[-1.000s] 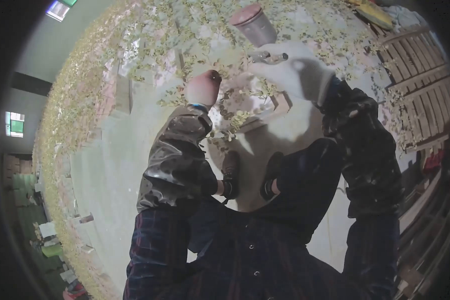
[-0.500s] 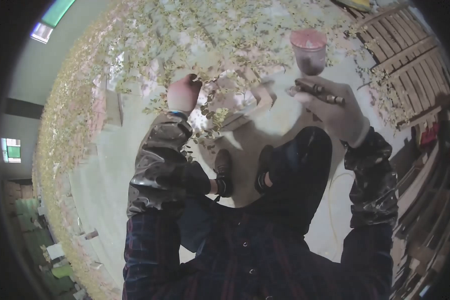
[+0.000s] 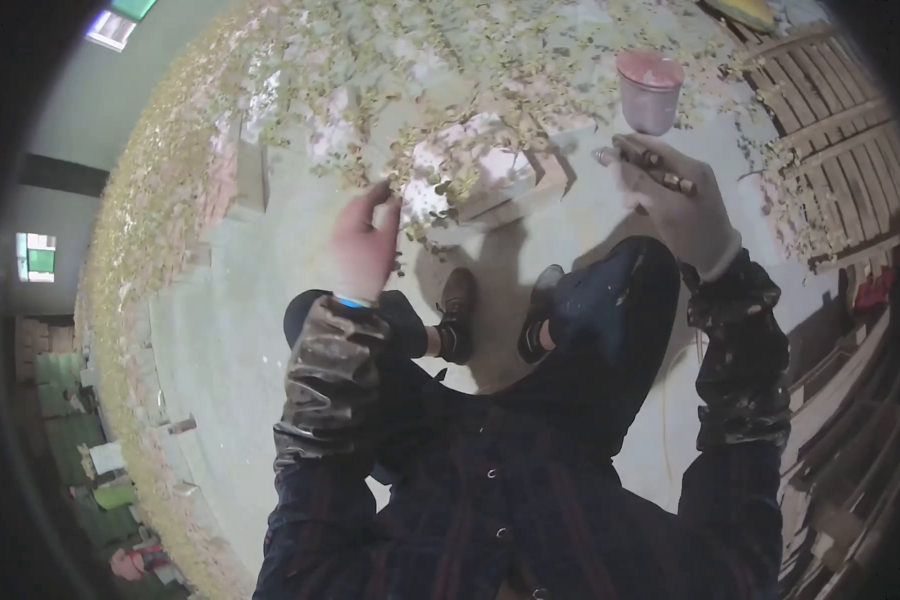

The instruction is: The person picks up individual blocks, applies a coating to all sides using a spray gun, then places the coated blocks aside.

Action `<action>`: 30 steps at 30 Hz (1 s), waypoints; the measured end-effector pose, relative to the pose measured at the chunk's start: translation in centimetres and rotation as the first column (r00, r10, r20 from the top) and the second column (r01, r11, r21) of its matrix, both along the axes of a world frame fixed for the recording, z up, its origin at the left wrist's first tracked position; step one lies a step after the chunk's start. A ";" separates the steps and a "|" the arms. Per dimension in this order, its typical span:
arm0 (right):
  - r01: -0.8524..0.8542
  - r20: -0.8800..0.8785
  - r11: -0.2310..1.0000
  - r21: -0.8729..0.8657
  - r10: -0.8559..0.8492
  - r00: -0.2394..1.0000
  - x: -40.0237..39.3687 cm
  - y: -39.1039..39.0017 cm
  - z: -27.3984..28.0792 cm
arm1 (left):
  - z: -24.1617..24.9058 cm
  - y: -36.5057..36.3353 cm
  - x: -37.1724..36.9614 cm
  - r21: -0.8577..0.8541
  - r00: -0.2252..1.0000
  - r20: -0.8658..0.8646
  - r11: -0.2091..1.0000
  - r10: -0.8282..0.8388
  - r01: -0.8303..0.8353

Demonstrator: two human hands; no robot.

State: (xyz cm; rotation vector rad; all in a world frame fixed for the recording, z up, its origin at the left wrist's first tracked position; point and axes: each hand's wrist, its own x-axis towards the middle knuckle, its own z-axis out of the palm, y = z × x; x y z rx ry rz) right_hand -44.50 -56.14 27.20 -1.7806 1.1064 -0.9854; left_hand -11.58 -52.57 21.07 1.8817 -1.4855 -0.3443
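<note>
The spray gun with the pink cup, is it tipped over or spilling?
No. The spray gun in the right hand carries its cup upright, and no spill shows. The left hand touches the leafy branches.

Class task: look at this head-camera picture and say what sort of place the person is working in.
Probably a workshop for painting artificial foliage: a spray gun in the right hand, leafy branches across the floor, wooden pallets stacked nearby.
</note>
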 end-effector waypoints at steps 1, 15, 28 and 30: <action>0.003 -0.047 1.000 0.011 -0.003 0.999 0.1 0.4 -0.2 | -0.7 0.3 -0.3 -0.012 0.994 0.082 0.997 -0.076 0.077; -0.220 -0.338 0.972 0.082 0.235 0.911 5.3 5.5 1.2 | -6.8 -1.2 0.3 0.504 0.703 0.606 0.863 -0.371 0.020; -0.274 -0.200 0.962 0.020 0.272 0.941 7.7 2.6 3.1 | -8.0 0.8 -1.8 0.243 0.739 0.619 0.959 -0.267 0.143; -0.357 -0.182 0.934 0.001 0.351 0.919 9.0 2.1 4.5 | -7.3 1.0 -3.7 0.331 0.695 0.616 0.923 -0.370 0.199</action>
